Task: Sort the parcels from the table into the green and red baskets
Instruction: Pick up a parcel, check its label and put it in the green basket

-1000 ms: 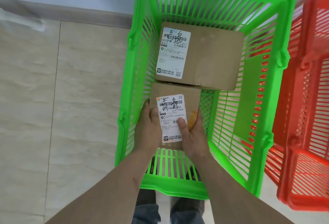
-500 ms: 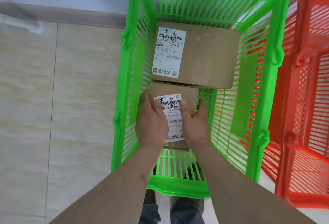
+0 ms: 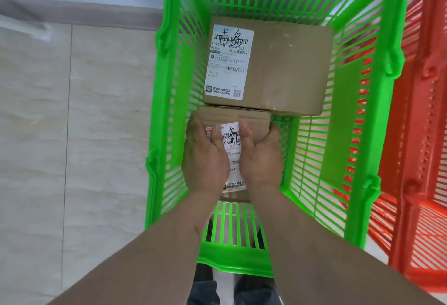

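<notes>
A small parcel point(image 3: 251, 123) is held low inside the green basket point(image 3: 167, 101), at the centre of the frame, with its far edge touching the near side of a larger parcel point(image 3: 285, 67) that already lies in the upper part of the basket. The left hand point(image 3: 205, 157) is curled round the small parcel's left side, its thumb pressed on the white label point(image 3: 233, 159); the right hand point(image 3: 262, 157) is wrapped round the right side in the same way, fingers over the edge. The two-sided grip is probably kept so that the box can be set down level and tucked against its neighbour, label upward. Whether the box already rests on the basket floor cannot be told. The red basket point(image 3: 425, 135) stands just beside the green one at the right edge of the frame, above a tiled floor point(image 3: 72, 135). Placing seems nearly finished; release would come next.
</notes>
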